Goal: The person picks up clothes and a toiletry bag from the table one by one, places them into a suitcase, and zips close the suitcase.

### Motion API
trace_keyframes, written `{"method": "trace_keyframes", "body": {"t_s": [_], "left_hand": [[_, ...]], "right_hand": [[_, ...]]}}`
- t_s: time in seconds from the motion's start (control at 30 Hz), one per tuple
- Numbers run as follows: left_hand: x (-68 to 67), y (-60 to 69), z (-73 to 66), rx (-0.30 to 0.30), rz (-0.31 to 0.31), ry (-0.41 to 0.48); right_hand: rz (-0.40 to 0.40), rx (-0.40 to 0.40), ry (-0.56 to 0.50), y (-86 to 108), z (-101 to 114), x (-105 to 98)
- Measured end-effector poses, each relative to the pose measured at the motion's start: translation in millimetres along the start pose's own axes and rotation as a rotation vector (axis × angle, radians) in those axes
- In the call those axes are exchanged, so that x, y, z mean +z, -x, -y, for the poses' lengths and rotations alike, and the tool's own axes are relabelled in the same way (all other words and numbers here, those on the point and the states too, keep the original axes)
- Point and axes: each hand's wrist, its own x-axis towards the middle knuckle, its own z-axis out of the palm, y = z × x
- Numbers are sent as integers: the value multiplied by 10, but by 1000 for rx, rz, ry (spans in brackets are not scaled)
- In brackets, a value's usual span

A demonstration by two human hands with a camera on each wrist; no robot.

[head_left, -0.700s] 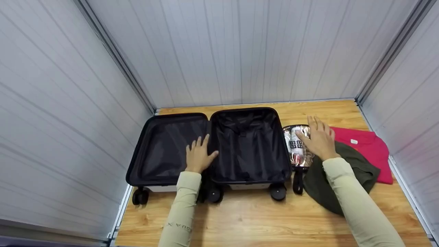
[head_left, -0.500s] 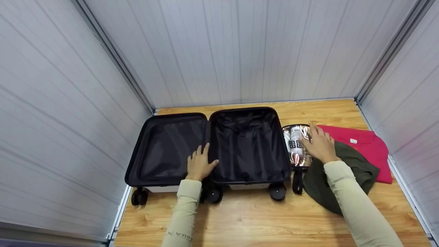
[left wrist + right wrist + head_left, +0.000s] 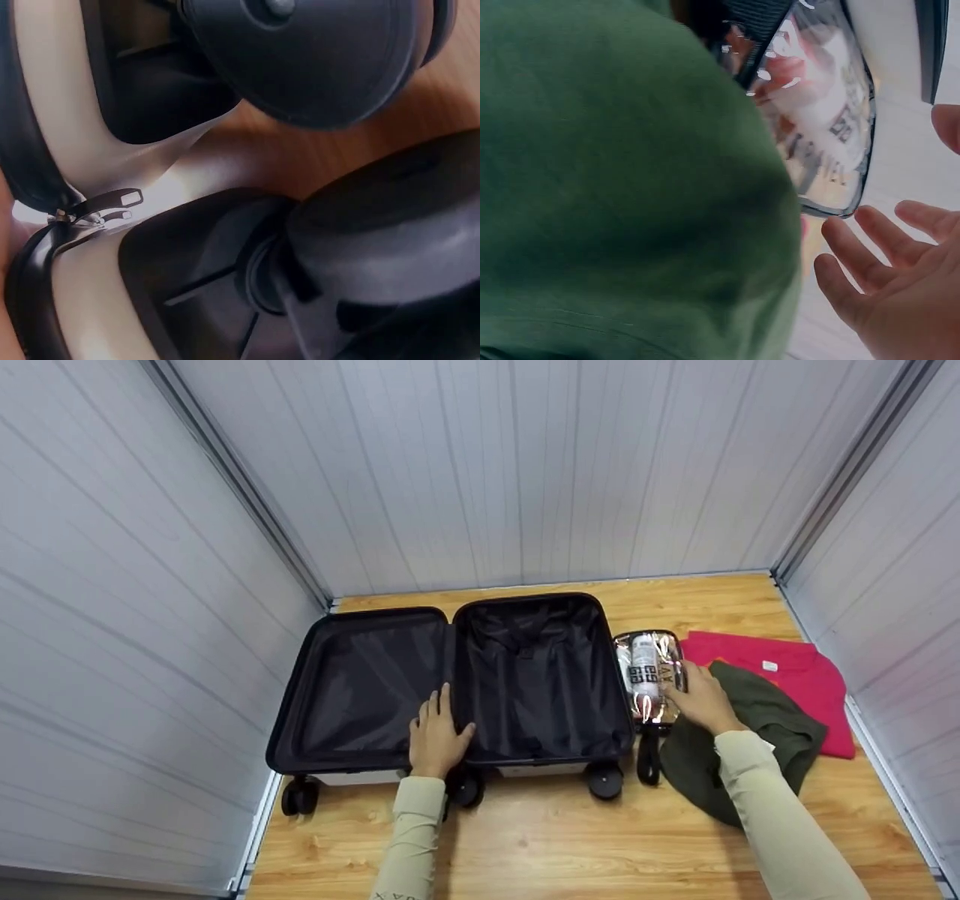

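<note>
On the floor (image 3: 540, 847) lie an open suitcase (image 3: 544, 690), a red cloth (image 3: 814, 682) and, overlapping it, a green cloth (image 3: 787, 727) crowding the clear pouch (image 3: 645, 679) beside the suitcase. Right hand (image 3: 701, 699): grip wide, at the pouch; left hand (image 3: 436, 741): grip wide, over the suitcase.

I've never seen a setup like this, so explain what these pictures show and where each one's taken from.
There's no machine, just a person's left hand and right hand. The wide picture comes from a camera on the head, looking down. On the wooden floor lie an open suitcase, a clear pouch and green cloth partly over pink cloth. The left hand is near where the suitcase halves meet; the right is at the pouch's edge, contact unclear. Neither appears to grip anything. The left wrist camera shows suitcase wheels up close; the right wrist camera shows the green cloth, pouch and right hand.
</note>
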Motion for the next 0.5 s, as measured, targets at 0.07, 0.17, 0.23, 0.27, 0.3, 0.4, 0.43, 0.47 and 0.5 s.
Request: {"method": "trace_keyframes", "body": {"t_s": [0.07,0.17,0.23,0.27,0.3,0.4,0.43,0.47,0.5], "left_hand": [[14,25,11,-3,-8,4],[28,58,26,-4,-20,1],[32,77,31,-2,-29,2],[32,84,32,-1,-32,1],[33,90,32,2,-34,1],[35,103,32,2,-31,-3],[35,105,33,1,-30,-3],[34,107,34,0,-29,-3],[33,108,35,-1,-27,3]], "right_hand": [[-14,15,-2,43,-46,5],[-38,49,5,102,-127,-9],[-59,74,5,146,-188,-28],[-70,87,5,171,-214,-41],[-82,102,4,191,-249,-52],[-115,142,4,259,-341,-80],[-125,155,5,279,-371,-87],[-133,166,4,302,-397,-93],[-141,175,1,322,-427,-98]]}}
